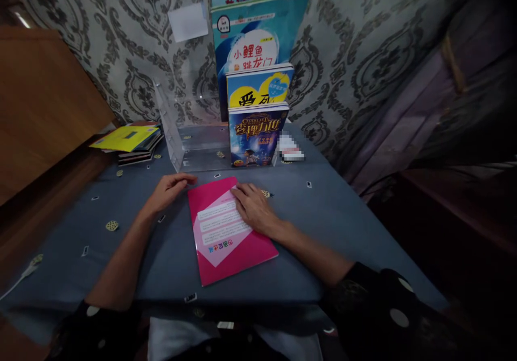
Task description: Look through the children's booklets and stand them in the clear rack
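A pink book [216, 266] lies flat on the table, turned slightly, with print on a pale panel that appears upside down from here. My right hand [256, 210] rests on its right part, fingers stretched out over the cover. Just off the book's far left corner is my left hand [172, 188], its fingers extended toward the right and holding nothing. Beyond both hands, a clear acrylic rack [172, 129] holds several upright books in its right part, with a dark blue book [258, 137] at the front.
A stack of books with a yellow cover [127, 137] lies at the far left. A blurred white item [291, 148] sits right of the rack. Patterned wallpaper [133, 43] rises behind the blue tablecloth [319, 226]. A white cable [24, 275] lies at left.
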Available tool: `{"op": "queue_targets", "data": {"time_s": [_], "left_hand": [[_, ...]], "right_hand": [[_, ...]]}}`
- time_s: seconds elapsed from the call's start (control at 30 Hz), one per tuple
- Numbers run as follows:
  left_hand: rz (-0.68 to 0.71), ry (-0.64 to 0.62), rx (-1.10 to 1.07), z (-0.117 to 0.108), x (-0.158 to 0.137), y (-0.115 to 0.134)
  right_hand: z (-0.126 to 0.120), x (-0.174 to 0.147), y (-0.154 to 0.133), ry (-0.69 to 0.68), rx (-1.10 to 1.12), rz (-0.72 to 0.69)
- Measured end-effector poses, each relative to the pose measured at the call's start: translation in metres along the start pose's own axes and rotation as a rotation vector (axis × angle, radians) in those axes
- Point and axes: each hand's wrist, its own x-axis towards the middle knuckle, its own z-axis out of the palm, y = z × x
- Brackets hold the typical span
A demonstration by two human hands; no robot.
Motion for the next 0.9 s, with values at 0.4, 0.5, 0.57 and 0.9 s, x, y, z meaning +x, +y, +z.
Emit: {"op": "queue_targets", "data": {"time_s": [0.4,0.5,0.57,0.9], "left_hand": [[-0.073,0.297,0.103,0.02,-0.014,0.002],[-0.201,0.388,-0.302,0.032,-0.001,0.004],[-0.276,0.417,-0.496,0.041,0.01,0.004],[-0.291,0.394,-0.413,0.072,0.025,-0.005]], "right_hand": [[-0.001,0.001,-0.001,-0.012,-0.006,0.004],[-0.001,0.0,-0.002,-0.007,0.004,0.003],[-0.001,0.0,-0.002,-0.008,0.004,0.004],[0.002,0.002,-0.003,-0.016,-0.029,-0.02]]}}
